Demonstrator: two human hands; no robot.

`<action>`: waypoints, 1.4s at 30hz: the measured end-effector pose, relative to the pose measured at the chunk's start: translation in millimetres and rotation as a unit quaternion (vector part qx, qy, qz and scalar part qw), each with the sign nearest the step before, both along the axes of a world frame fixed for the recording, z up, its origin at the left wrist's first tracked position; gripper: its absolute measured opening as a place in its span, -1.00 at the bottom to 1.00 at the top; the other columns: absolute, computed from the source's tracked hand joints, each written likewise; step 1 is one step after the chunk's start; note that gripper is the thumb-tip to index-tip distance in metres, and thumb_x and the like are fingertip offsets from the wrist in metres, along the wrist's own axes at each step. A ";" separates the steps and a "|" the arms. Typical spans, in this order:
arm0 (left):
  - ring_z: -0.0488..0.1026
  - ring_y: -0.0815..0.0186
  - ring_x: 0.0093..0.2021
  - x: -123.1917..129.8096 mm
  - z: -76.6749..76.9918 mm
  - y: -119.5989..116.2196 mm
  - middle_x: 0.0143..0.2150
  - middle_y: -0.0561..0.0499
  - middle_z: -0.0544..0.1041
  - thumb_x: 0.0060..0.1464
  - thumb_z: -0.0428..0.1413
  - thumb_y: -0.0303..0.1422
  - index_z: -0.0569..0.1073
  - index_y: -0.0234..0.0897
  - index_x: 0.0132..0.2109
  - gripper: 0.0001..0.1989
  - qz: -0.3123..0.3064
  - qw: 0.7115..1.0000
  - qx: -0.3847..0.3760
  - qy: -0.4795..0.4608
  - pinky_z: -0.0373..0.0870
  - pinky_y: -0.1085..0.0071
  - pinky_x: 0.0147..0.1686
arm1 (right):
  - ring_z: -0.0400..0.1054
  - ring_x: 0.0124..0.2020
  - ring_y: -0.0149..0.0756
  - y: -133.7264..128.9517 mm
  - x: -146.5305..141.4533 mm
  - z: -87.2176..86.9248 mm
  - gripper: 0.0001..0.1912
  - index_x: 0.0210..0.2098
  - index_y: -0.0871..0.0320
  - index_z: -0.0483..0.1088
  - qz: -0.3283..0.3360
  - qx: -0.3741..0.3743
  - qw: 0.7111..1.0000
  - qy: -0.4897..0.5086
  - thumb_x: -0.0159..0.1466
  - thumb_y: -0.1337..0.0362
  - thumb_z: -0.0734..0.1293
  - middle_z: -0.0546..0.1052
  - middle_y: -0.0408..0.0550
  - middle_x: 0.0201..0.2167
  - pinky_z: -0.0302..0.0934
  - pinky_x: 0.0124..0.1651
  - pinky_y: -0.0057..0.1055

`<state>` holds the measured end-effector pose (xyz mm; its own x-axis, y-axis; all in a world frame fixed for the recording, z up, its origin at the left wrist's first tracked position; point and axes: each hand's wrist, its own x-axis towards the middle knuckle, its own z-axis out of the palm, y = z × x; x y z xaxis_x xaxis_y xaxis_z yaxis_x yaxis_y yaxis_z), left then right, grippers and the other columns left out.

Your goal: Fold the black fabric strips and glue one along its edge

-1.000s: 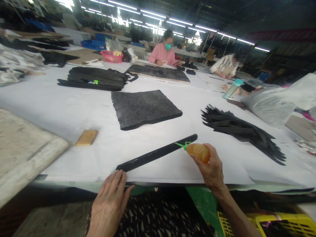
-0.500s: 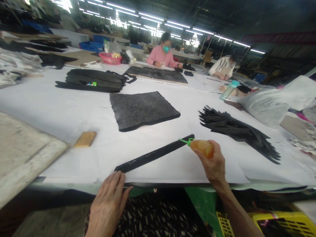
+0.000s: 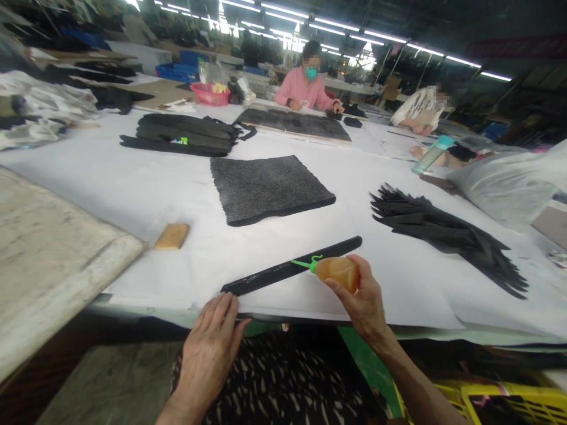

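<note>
A long black strip (image 3: pixel 274 273) lies slantwise on the white table covering (image 3: pixel 283 307), with wet-looking streaks on its left part. The fingertips of my left hand (image 3: pixel 212 336) rest on the strip's near left end; that hand lies flat, holding nothing. In my right hand (image 3: pixel 365 298) is a squeeze bottle of amber liquid (image 3: pixel 339 273), its green nozzle pointing left over the middle of the strip. Beyond the strip lies a dark grey textured fabric piece (image 3: pixel 270 189). To the right spreads a bundle of black strips (image 3: pixel 447 236).
A yellow-brown block (image 3: pixel 172 236) lies at left, near a worn pale board (image 3: pixel 66 254). Further back are black stacked pieces (image 3: pixel 181 134), a pink basket (image 3: pixel 210 94) and a teal-capped bottle (image 3: pixel 433 154). Two people work across the table. A yellow crate (image 3: pixel 509 404) stands below right.
My right hand has moved the bottle left along the strip, from near its far right end to its middle. The view has shifted slightly; my left hand stays at the near end.
</note>
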<state>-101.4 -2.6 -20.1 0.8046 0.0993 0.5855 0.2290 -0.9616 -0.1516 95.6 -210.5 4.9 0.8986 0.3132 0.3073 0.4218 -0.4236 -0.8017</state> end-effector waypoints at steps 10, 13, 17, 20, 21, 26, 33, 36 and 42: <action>0.46 0.00 -0.04 0.1 1.3 -0.3 -0.08 -0.29 0.51 0.18 0.08 -0.35 0.41 -0.50 -0.05 -0.72 -0.003 1.000 -0.007 0.006 0.39 0.14 -0.04 | 0.38 -0.22 -0.21 -10.5 7.6 1.6 -0.43 -0.01 0.12 0.26 0.005 -0.024 0.998 -0.064 0.13 -0.09 0.35 0.44 0.01 -0.16 0.36 -0.14 -0.23; 0.46 0.01 -0.04 -0.1 0.9 -0.4 -0.08 -0.28 0.51 0.18 0.07 -0.35 0.41 -0.47 -0.04 -0.73 -0.007 1.000 -0.013 0.004 0.39 0.15 -0.03 | 0.38 -0.23 -0.20 -22.9 17.6 -0.4 -0.40 -0.01 0.13 0.27 -0.036 -0.041 0.996 -0.074 0.11 -0.12 0.35 0.45 0.02 -0.16 0.36 -0.14 -0.20; 0.45 0.01 -0.03 0.1 -0.8 -2.0 -0.07 -0.28 0.51 0.18 0.08 -0.35 0.41 -0.47 -0.03 -0.72 0.002 1.000 -0.016 -0.003 0.40 0.15 -0.03 | 0.37 -0.19 -0.15 -34.4 27.3 -3.7 -0.36 0.01 0.13 0.27 -0.087 -0.049 0.991 -0.092 0.09 -0.13 0.36 0.45 0.04 -0.12 0.34 -0.11 -0.15; 0.45 0.02 -0.03 0.1 -1.3 -3.2 -0.08 -0.28 0.51 0.18 0.08 -0.35 0.41 -0.49 -0.04 -0.72 0.006 1.000 -0.012 -0.004 0.40 0.14 -0.02 | 0.36 -0.16 -0.12 -35.7 26.4 -3.5 -0.35 0.02 0.14 0.27 -0.107 -0.042 0.989 -0.096 0.08 -0.12 0.37 0.44 0.06 -0.11 0.32 -0.08 -0.13; 0.45 0.02 -0.03 0.0 -1.1 -3.5 -0.08 -0.28 0.51 0.18 0.07 -0.36 0.41 -0.50 -0.04 -0.72 0.006 1.000 -0.011 -0.003 0.39 0.14 -0.02 | 0.36 -0.16 -0.12 -34.6 24.2 -3.0 -0.35 0.02 0.14 0.27 -0.109 -0.038 0.989 -0.089 0.07 -0.12 0.38 0.44 0.06 -0.11 0.32 -0.08 -0.13; 0.43 0.03 -0.02 -0.6 0.0 -5.8 -0.07 -0.27 0.51 0.18 0.07 -0.36 0.43 -0.49 -0.04 -0.72 0.015 1.000 -0.020 0.008 0.37 0.13 0.01 | 0.37 -0.26 -0.20 -16.5 -0.3 -0.2 -0.36 0.01 0.11 0.25 -0.032 0.008 0.999 0.011 0.06 -0.11 0.39 0.44 -0.02 -0.19 0.34 -0.20 -0.23; 0.42 0.05 -0.03 -1.3 1.3 -10.2 -0.07 -0.24 0.53 0.19 0.06 -0.36 0.45 -0.46 -0.05 -0.74 0.033 0.999 -0.028 0.016 0.36 0.16 -0.01 | 0.39 -0.21 -0.19 28.1 -37.2 4.5 -0.42 -0.02 0.13 0.26 0.094 0.016 0.995 0.007 0.08 -0.03 0.38 0.45 0.01 -0.15 0.36 -0.15 -0.23; 0.41 0.05 -0.03 -1.7 1.5 -10.8 -0.07 -0.25 0.52 0.18 0.06 -0.37 0.44 -0.48 -0.05 -0.73 0.036 0.999 -0.031 0.018 0.36 0.17 -0.01 | 0.40 -0.19 -0.18 42.9 -45.4 4.6 -0.44 -0.02 0.15 0.26 0.125 0.022 0.992 -0.016 0.08 0.00 0.38 0.46 0.04 -0.14 0.37 -0.14 -0.24; 0.41 0.05 -0.04 -1.2 -1.1 -11.0 -0.08 -0.26 0.52 0.20 0.04 -0.37 0.44 -0.51 -0.05 -0.72 0.034 0.999 -0.032 0.007 0.37 0.15 -0.02 | 0.41 -0.17 -0.19 50.9 -48.6 -1.2 -0.46 -0.02 0.15 0.24 0.155 0.008 0.987 -0.039 0.10 0.02 0.37 0.46 0.03 -0.13 0.38 -0.12 -0.25</action>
<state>-102.6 -13.6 -21.2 0.8026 0.1899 0.5655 0.2918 -0.9518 -0.0944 47.0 -159.6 3.7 0.7339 0.5640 0.3786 0.5897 -0.2525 -0.7671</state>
